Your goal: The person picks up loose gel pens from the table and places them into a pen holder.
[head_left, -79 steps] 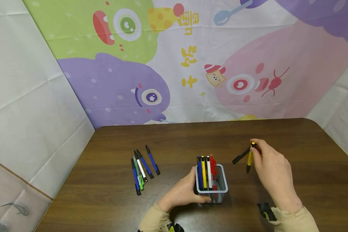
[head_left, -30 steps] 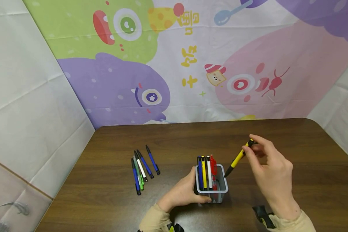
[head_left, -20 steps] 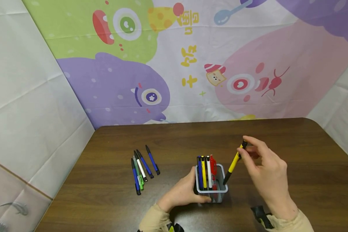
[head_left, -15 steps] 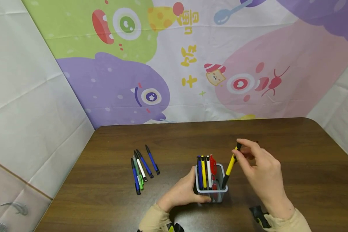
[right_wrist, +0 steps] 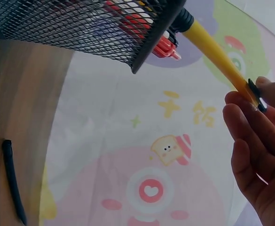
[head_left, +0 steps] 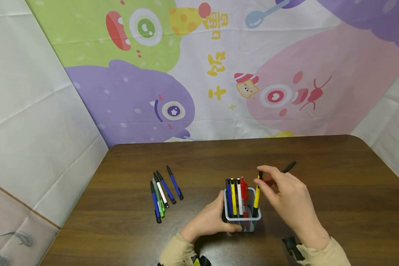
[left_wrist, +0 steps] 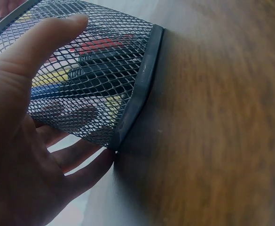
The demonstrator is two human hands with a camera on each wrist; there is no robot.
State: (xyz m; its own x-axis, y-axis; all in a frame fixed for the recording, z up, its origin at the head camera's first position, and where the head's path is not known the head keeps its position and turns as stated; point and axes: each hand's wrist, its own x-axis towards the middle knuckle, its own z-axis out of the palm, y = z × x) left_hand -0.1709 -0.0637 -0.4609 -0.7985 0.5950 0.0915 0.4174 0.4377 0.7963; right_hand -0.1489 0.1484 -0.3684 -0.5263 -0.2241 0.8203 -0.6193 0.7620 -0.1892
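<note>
My left hand grips a dark mesh pen holder on the table, fingers and thumb around its side. Inside the holder, blue, yellow, white and red pens stand along its left part. With thumb and fingertips, my right hand pinches a yellow pen near its black top end. This pen is nearly upright, its black lower end inside the holder's right side. In the right wrist view the yellow pen slants across the holder's rim.
A black pen lies behind my right hand, partly hidden by it. Several blue, green and white pens lie in a loose group on the left of the wooden table. A cartoon-printed cloth hangs at the back edge.
My right hand has picked up the yellow pen beside the black one and carried it left. The pen's lower end has gone into the holder. My left hand stays put.
</note>
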